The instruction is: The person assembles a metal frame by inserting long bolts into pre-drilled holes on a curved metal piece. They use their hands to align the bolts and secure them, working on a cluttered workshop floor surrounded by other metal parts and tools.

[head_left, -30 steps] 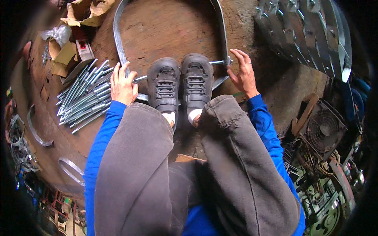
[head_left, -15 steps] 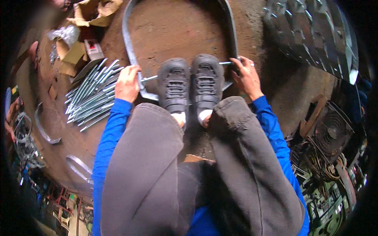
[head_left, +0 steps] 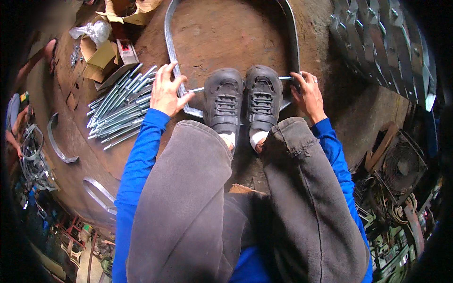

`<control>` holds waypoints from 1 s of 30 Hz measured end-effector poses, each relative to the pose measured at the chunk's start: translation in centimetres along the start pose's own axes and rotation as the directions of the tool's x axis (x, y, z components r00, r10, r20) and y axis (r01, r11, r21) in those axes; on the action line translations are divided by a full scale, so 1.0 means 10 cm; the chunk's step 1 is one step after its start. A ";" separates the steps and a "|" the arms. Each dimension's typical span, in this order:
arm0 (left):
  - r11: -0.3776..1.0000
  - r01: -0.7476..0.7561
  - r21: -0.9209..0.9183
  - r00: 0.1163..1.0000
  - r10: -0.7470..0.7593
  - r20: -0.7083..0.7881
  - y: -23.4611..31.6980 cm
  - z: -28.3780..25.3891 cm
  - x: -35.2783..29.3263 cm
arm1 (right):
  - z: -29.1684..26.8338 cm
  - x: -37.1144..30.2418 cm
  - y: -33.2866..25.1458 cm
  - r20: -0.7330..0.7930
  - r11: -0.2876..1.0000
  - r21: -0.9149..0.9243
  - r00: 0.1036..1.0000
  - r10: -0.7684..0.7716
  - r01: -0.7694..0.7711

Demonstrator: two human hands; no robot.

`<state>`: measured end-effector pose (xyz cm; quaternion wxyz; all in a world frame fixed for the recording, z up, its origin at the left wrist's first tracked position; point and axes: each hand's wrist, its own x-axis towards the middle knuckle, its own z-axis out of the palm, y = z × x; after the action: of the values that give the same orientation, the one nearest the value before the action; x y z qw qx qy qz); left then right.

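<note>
A curved grey metal band [head_left: 169, 33] lies in a large loop around the front of my shoes [head_left: 225, 94]. A thin metal rod [head_left: 197, 89] spans between the band's two sides, its middle hidden by the shoes. My left hand [head_left: 166, 92] is at the band's left side, fingers and thumb spread apart, the fingertips close to the band's edge. My right hand [head_left: 309, 96] has its fingers bent around the band's right side, by the rod's end. The index finger lies over that spot, with the thumb lower down.
A pile of threaded metal rods [head_left: 120, 108] lies left of my left hand. Beyond it are opened cardboard boxes [head_left: 101, 55] and a plastic bag [head_left: 94, 32]. Stacked curved metal pieces [head_left: 377, 42] stand far right. Loose curved strips [head_left: 59, 141] lie left, and a round grille [head_left: 401, 162] sits right.
My left hand's fingers have come off the band's left side and spread apart. My right hand stays by the rod's end. The whole view has shifted slightly.
</note>
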<state>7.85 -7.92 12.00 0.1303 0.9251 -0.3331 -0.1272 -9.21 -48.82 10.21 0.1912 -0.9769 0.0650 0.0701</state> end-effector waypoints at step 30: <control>0.986 0.118 0.117 0.978 -0.136 0.158 0.13 -0.02 -0.04 | -0.02 0.01 -0.03 0.014 1.000 -0.003 1.000 0.020 -0.020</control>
<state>6.80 -8.58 12.64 0.0443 0.9364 -0.2893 -0.1936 -9.01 -48.69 10.50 0.1894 -0.9759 0.0735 0.0792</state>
